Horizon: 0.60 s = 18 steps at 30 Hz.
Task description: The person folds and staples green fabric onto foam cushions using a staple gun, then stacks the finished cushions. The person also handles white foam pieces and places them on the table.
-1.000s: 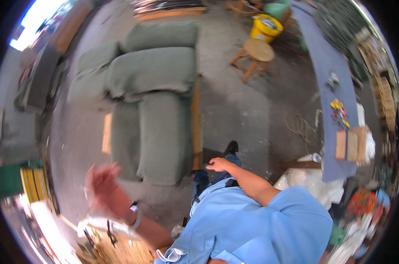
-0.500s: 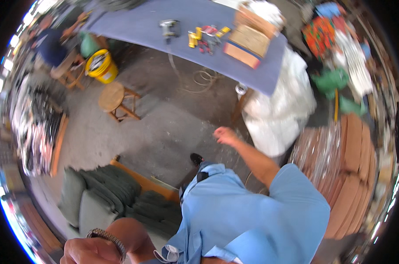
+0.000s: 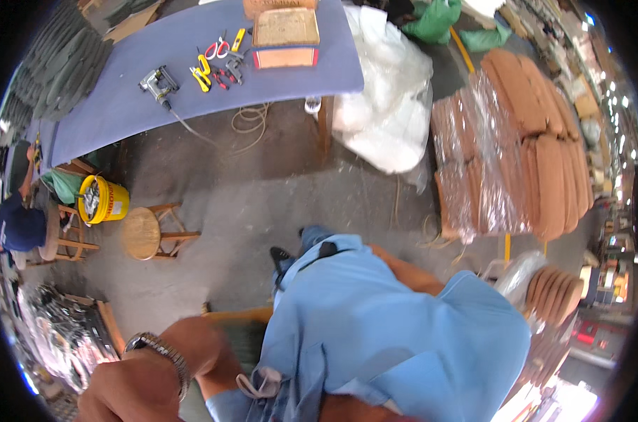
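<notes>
My left hand [image 3: 129, 390] is raised close at the lower left, with a metal-band watch [image 3: 158, 349] round its wrist. The back of the hand shows, while its fingers are hidden at the lower edge. Below this arm, a green upholstered piece [image 3: 243, 339] with a wooden edge [image 3: 238, 314] is mostly covered by my body. Only my right forearm [image 3: 412, 272] shows, beside my light blue shirt [image 3: 382, 316]; the right hand is hidden behind the shirt.
Ahead stands a blue-covered table [image 3: 129, 98] with a staple gun [image 3: 158, 86], hand tools [image 3: 219, 65] and a cardboard box [image 3: 286, 42]. A wooden stool [image 3: 142, 233] and yellow bucket [image 3: 111, 199] are left, near a seated co-worker [image 3: 20, 221]. Wrapped brown cushions [image 3: 537, 148] are stacked right.
The view has swung to the right and nearer the table. My right hand, seen outstretched before, has gone behind my shirt. My left hand stays raised at the lower left.
</notes>
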Motion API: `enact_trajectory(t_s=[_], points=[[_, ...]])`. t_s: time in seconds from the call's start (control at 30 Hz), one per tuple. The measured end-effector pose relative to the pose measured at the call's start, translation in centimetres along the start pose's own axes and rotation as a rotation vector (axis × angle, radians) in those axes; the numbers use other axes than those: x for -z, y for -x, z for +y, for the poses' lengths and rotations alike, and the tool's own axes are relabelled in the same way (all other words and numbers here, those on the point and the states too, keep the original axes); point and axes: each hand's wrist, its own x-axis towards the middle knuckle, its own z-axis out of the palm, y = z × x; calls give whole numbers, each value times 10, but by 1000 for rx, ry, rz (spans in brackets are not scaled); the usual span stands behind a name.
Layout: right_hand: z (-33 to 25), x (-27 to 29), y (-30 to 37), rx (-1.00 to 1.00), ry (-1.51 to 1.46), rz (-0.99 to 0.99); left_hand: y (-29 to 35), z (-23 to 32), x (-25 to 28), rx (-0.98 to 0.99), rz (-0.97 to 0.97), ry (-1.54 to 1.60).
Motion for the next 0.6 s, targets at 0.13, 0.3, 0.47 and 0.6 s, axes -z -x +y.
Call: enact_trajectory(t_s=[0.13,0.3,0.47,0.6], points=[[-26,-51,39,134,-119,131,26,21,34,129,78,186],[-8,-80,44,2,-204,385,-3,-40,40,158,-162,459],[13,-93,48,-82,-282,383,-21,-84,21,194,-221,642],[28,-70,30,-114,-256,374,-38,-140,-11,82,-134,604]])
